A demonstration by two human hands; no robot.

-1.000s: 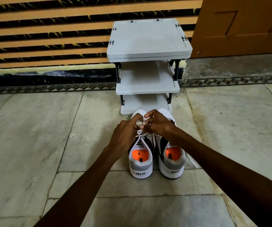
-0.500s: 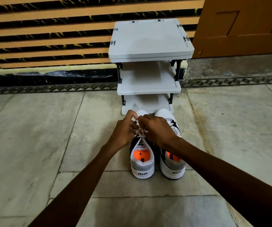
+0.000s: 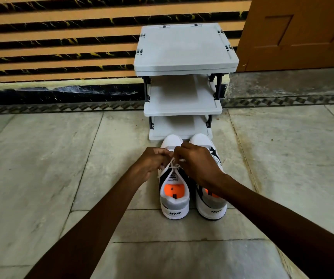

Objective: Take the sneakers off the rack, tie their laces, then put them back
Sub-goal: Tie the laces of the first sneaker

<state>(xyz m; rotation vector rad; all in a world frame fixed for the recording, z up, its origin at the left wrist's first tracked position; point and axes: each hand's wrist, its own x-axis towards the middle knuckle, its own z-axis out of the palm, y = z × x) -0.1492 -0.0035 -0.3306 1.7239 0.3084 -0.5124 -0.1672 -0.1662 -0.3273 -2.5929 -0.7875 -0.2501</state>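
Two white sneakers with orange insoles stand side by side on the floor, heels toward me, just in front of the grey three-shelf rack (image 3: 182, 111). Over the left sneaker (image 3: 174, 200), my left hand (image 3: 152, 163) and my right hand (image 3: 197, 165) each pinch a white lace (image 3: 173, 165), which crosses between them above the tongue. My right wrist covers part of the right sneaker (image 3: 212, 206). Nothing sits on any of the rack's shelves.
The rack stands against a striped orange-and-black wall (image 3: 61, 47). A brown wooden door (image 3: 302, 33) is at the back right. Pale stone floor tiles (image 3: 41, 168) spread to the left and right of the sneakers.
Both hands have stayed on the left sneaker's laces, working them; the fingers have shifted and the lace now shows crossed between the hands. The sneakers have not moved.
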